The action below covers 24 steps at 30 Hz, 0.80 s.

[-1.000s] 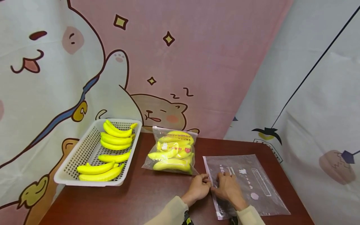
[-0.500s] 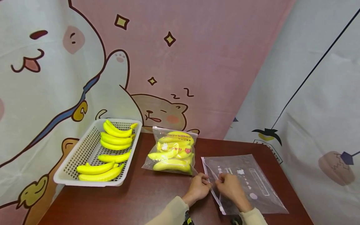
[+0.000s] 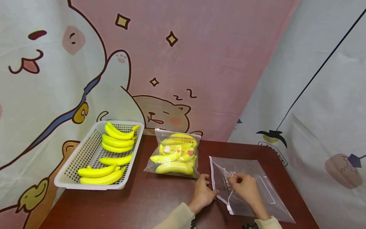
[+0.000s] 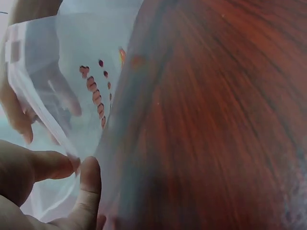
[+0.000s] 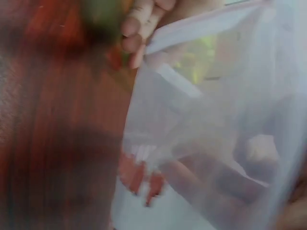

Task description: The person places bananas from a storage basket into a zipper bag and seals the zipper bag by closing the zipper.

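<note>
A clear zip bag with printed hearts lies flat at the table's right, its mouth facing left. My right hand pinches the upper layer near the mouth and holds it folded back, so the mouth gapes. At the lower layer's mouth edge, my left hand holds the rim, its thumb on the white strip. In the left wrist view, thumb and finger of the left hand meet at the film. Film covers part of the right hand in the right wrist view.
Behind my left hand stands a filled zip bag of bananas. A white perforated basket with several bananas is at the left. The brown table ends at a printed cloth backdrop.
My right hand has moved right and up with the upper layer, and the bag's mouth has opened wider. My left hand stays at the rim, its fingers now reaching further forward.
</note>
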{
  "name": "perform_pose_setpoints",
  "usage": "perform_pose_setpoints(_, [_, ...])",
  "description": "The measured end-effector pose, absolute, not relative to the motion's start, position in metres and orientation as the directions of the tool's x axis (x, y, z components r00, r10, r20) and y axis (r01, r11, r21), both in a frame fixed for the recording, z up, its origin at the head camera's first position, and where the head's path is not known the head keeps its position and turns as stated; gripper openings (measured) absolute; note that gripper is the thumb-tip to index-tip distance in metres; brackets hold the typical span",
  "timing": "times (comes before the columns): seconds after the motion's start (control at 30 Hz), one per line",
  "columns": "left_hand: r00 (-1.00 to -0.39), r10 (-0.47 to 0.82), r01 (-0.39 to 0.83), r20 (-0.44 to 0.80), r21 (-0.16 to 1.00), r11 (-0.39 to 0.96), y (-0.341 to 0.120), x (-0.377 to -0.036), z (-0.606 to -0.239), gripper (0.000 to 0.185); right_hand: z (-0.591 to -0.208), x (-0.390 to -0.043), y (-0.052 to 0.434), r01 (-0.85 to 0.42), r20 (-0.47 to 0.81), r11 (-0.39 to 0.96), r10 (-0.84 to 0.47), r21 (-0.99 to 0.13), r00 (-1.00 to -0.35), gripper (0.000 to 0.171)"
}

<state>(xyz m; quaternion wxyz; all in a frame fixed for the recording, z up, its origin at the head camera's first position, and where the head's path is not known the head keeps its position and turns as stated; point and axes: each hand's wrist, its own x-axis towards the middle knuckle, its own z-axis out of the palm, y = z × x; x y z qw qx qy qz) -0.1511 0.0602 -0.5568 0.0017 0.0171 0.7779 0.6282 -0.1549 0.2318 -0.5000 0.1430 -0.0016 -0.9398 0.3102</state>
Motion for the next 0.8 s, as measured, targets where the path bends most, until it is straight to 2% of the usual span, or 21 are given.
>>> perform_pose_setpoints(0.13, [-0.993,0.108,-0.037,-0.045,0.996,0.08,0.061,-0.151,-0.552,0.038,-0.489,-0.151,0.235,-0.085,0.24,0.793,0.08,-0.604,-0.967,0.034])
perform_pose_setpoints(0.23, [-0.986,0.156,-0.055,-0.062,0.997,0.048,0.059,-0.152,-0.544,0.021,-0.484,-0.149,0.235,-0.088,0.228,0.783,0.07,-0.616,-0.971,0.036])
perform_pose_setpoints(0.43, [-0.988,0.155,-0.001,-0.016,0.995,0.102,0.057,-0.155,-0.526,0.026,-0.474,-0.147,0.228,-0.134,0.239,0.775,0.022,-0.617,-0.971,0.045])
perform_pose_setpoints(0.57, [-0.985,0.169,0.045,0.024,0.991,0.124,0.053,-0.156,-0.512,0.029,-0.459,-0.146,0.224,-0.216,0.321,0.818,-0.041,-0.532,-0.946,0.052])
perform_pose_setpoints(0.67, [-0.984,0.16,0.101,0.076,0.983,0.154,0.046,-0.157,-0.501,0.027,-0.442,-0.144,0.222,-0.24,0.363,0.862,-0.071,-0.446,-0.929,0.048])
perform_pose_setpoints(0.8, [-0.979,0.137,0.175,0.149,0.964,0.201,0.033,-0.162,-0.484,0.025,-0.416,-0.14,0.222,-0.215,0.339,0.899,-0.081,-0.381,-0.937,0.039])
